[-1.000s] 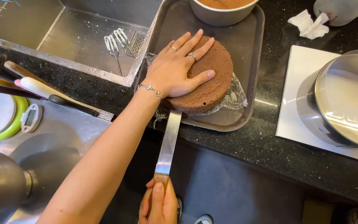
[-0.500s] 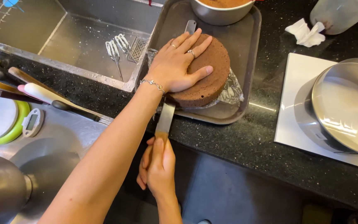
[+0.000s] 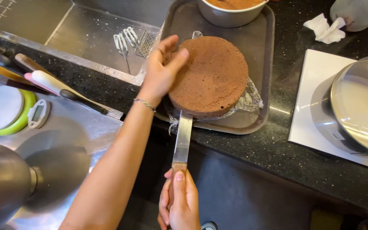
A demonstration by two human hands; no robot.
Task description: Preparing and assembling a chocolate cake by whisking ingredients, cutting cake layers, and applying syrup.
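Observation:
A round brown cake (image 3: 211, 76) lies on crinkled clear film in a grey metal tray (image 3: 258, 47) on the black counter. My left hand (image 3: 160, 70) rests on the cake's left edge with its fingers curled over the rim. My right hand (image 3: 179, 200) grips the wooden handle of a long knife (image 3: 182, 138) near the bottom of the view. The blade runs up into the cake's near side, and its tip (image 3: 196, 34) shows beyond the far edge.
A metal cake pan (image 3: 228, 10) stands at the tray's far end. Beaters (image 3: 124, 42) lie in the sink at left. A round cake ring (image 3: 354, 106) sits on a white board at right. A green kitchen scale (image 3: 7, 110), utensils and a mixer bowl (image 3: 1, 183) are at left.
My left hand slid from the cake's top to its left edge. My right hand pulled back toward me, so more of the knife blade shows.

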